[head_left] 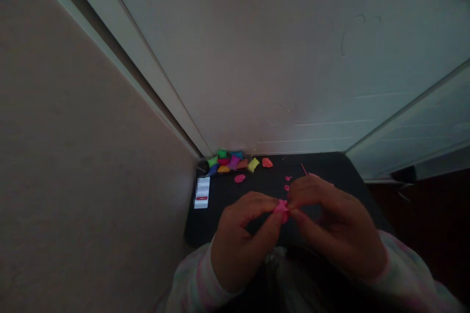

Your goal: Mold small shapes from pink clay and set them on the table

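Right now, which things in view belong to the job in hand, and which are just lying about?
In the job:
pink piece, between left hand and right hand
probably, by colour: small pink bits, pink oval

Lying about, apparently:
phone
coloured packets, perhaps supplies
orange piece
stick, use unclear

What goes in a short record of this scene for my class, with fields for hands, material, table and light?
Left hand: thumb and finger pinching pink lump
Right hand: fingertips at the lump's right side
Material: apparently modelling clay
Table: dark-topped
On it: colourful packets, phone with lit screen, flat pink oval, orange-red lump, thin stick
Light: dim
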Motion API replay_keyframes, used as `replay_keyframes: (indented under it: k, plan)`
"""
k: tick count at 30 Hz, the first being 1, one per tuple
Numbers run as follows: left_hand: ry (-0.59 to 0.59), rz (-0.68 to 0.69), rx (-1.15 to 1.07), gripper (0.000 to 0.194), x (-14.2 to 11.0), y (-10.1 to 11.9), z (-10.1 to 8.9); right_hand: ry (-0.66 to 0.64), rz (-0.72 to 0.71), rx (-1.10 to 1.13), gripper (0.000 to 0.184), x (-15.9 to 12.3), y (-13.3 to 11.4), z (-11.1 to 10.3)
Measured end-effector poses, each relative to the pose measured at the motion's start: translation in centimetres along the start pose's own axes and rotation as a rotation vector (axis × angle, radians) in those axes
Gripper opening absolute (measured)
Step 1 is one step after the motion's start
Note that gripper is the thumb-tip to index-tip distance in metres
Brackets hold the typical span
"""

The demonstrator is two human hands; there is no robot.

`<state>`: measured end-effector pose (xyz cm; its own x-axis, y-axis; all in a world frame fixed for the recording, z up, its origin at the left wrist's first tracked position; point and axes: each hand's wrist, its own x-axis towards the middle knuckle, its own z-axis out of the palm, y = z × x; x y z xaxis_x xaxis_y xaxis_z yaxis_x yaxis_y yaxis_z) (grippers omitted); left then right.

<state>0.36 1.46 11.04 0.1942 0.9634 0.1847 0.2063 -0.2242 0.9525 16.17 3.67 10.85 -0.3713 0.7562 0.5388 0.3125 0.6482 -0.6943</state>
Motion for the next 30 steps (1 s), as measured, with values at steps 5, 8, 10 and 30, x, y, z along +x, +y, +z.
replay_keyframes:
  k: [5,8,10,30]
  plan:
    - [0.042,-0.058,0.013,0.014,-0.1,-0.4,-0.1,0.064,0.070,0.023,0.011,-0.5,0.4,-0.4]
    - [0.053,-0.032,0.046,0.013,-0.2,-0.5,0.1,0.025,0.011,-0.035,0.011,-0.4,0.3,-0.3]
    - [0.056,-0.007,0.073,0.013,-0.1,-0.5,0.2,-0.008,-0.020,-0.080,0.011,-0.3,0.2,-0.1]
    - [0.072,-0.093,0.148,0.014,-0.2,-1.5,-0.3,-0.105,0.101,0.135,0.021,-2.2,1.9,-1.1]
